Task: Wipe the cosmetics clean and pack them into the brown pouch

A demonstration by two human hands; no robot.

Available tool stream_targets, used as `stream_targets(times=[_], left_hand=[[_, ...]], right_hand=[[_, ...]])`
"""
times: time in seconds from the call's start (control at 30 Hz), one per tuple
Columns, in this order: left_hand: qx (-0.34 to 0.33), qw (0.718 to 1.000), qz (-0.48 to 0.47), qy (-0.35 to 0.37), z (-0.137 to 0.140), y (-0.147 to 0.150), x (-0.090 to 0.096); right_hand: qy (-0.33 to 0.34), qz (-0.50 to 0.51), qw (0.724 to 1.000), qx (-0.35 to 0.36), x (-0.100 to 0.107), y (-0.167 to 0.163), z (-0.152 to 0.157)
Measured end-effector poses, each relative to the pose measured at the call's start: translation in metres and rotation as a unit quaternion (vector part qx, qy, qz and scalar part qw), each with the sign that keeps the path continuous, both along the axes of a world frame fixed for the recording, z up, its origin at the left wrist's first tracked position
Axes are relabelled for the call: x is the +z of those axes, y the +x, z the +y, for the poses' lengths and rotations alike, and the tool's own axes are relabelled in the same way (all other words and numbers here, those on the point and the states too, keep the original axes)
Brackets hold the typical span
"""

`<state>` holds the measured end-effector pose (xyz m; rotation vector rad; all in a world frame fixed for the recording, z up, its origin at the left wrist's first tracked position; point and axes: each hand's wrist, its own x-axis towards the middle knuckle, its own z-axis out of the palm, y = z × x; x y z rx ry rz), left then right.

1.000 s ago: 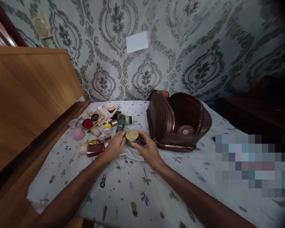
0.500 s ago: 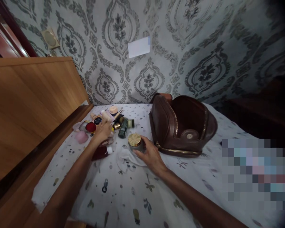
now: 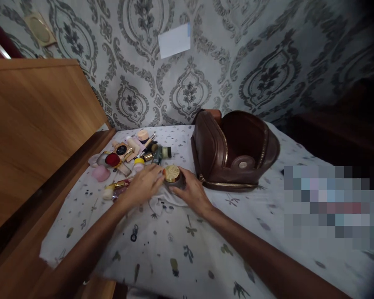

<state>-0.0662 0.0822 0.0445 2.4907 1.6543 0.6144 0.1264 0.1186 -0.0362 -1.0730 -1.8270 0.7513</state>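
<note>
Both forearms stretch in from the lower edge, and the hands meet at the gold-lidded jar [image 3: 172,173]! The right hand [image 3: 193,193] has it, fingers wrapped round the far right side, thumb along the near side, the grip closed on the jar, lid uppermost. Across from it comes the left hand [image 3: 146,184], palm down, fingers bent, fingertips right at the lid's left edge; it's blurred, so whether that grip has closed on anything, one can't tell.

And what a change from half a second ago! Then the left hand was over the cosmetics [image 3: 121,150]; now it's back beside the jar, covering the near end of the dark green tube [image 3: 157,155]. The right hand has stayed on the jar throughout, above the crumpled white cloth [image 3: 162,206], with the open brown bag [image 3: 210,145] standing just to the right.
</note>
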Motion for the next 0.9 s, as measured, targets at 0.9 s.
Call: stream_targets(times=[0.9], left_hand=[[0.104, 0.979, -0.135, 0.108, -0.015, 0.003, -0.011]], right_hand=[[0.007, -0.012, 0.998, 0.057, 0.011, 0.001, -0.01]])
